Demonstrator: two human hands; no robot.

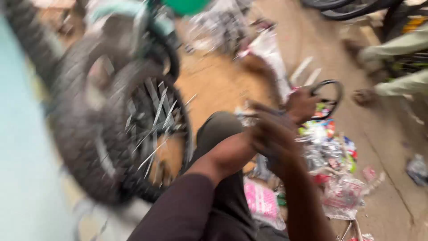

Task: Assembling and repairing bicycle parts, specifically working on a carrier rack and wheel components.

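Note:
The picture is heavily blurred by motion. My right hand point(302, 105) is closed around a thin black loop point(333, 91), like a cable or small tyre, held above the ground. My left hand point(265, 134), its arm in a dark maroon sleeve, sits just below and left of the right hand, overlapping it. Something pale shows at its fingers, but the blur hides its grip. My knee in dark trousers point(218, 129) lies under both arms. A bicycle wheel point(120, 129) with a knobbly black tyre and shiny spokes stands to the left.
Plastic wrappers and coloured packets point(332, 151) litter the sandy ground point(214, 80) to the right. A pink-printed bag point(261, 201) lies by my leg. Another person's sandalled feet point(365, 96) and pale trouser legs are at the right edge. More tyres point(347, 9) lie at the top.

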